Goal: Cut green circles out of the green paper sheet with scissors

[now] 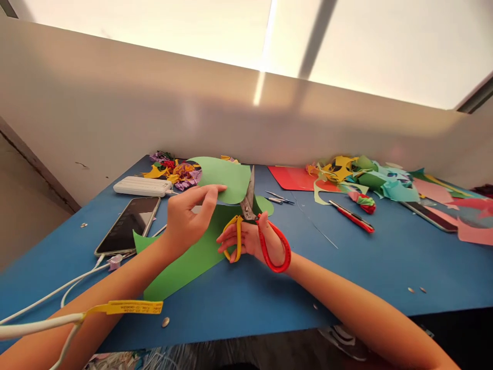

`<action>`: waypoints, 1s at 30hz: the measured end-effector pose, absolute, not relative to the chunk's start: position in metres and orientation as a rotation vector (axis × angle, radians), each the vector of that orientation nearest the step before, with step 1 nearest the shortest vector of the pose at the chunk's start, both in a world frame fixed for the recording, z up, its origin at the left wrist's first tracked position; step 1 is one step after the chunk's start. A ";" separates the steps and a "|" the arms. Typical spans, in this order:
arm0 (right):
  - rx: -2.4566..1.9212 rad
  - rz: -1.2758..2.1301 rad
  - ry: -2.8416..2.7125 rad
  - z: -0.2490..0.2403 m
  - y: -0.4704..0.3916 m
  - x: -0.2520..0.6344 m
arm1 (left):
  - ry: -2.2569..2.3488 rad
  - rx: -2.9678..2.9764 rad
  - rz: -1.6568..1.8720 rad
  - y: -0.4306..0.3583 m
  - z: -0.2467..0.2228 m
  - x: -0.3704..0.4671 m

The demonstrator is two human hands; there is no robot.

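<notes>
My left hand (192,216) pinches the edge of a sheet of green paper (225,177) between thumb and fingers, lifting that part above the table. Below it, the sheet's lower green part (181,272) slants down toward the table's front. Through the loops of a pair of scissors (247,205), one yellow and one red, go the thumb and fingers of my right hand (254,241). The blades point away from me, parted, at the right edge of the lifted paper. Whether the paper lies between the blades I cannot tell.
On the blue table (346,282), a phone (129,226) and a white power bank (142,186) with cables lie left. Coloured scraps (385,180), a red cutter (352,217), a red sheet (292,178) and another phone (431,218) are right. Several pens (279,198) lie beyond the scissors.
</notes>
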State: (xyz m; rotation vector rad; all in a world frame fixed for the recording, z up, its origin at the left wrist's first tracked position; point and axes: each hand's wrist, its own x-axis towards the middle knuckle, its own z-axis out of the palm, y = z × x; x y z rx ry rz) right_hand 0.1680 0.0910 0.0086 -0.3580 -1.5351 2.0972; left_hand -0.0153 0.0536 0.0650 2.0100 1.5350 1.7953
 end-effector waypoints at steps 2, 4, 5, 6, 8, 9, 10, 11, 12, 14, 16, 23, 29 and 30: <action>-0.386 2.101 -1.522 0.007 0.090 0.167 | 1.562 1.916 1.803 0.056 0.062 -0.011; -0.415 2.101 -1.510 0.006 0.088 0.166 | 1.603 1.844 1.763 0.060 0.059 -0.009; -0.423 2.102 -1.509 0.005 0.087 0.166 | 1.617 1.808 1.734 0.063 0.058 -0.009; -0.427 2.103 -1.511 0.005 0.087 0.165 | 1.614 1.764 1.720 0.065 0.056 -0.010; -0.428 2.109 -1.512 0.004 0.086 0.165 | 1.546 1.651 1.743 0.069 0.053 -0.011; -0.429 2.108 -1.510 0.004 0.085 0.165 | 1.493 1.585 1.768 0.071 0.052 -0.011; -0.430 2.103 -1.506 0.004 0.084 0.165 | 1.436 1.516 1.789 0.071 0.051 -0.011; -0.431 2.097 -1.501 0.004 0.084 0.165 | 1.382 1.451 1.802 0.072 0.051 -0.010; -0.430 2.090 -1.496 0.004 0.083 0.165 | 1.338 1.395 1.806 0.072 0.051 -0.009; -0.423 2.078 -1.486 0.004 0.082 0.165 | 1.265 1.315 1.812 0.070 0.054 -0.006; -0.413 2.082 -1.475 0.005 0.080 0.165 | 1.201 1.269 1.812 0.069 0.056 -0.004; -0.479 2.029 -1.453 0.007 0.074 0.164 | 1.115 1.155 1.775 0.066 0.052 -0.001; -0.454 1.958 -1.534 0.008 0.069 0.165 | 0.963 1.062 1.728 0.064 0.052 0.002; -0.441 1.955 -1.551 0.007 0.068 0.166 | 0.937 1.075 1.686 0.063 0.053 0.003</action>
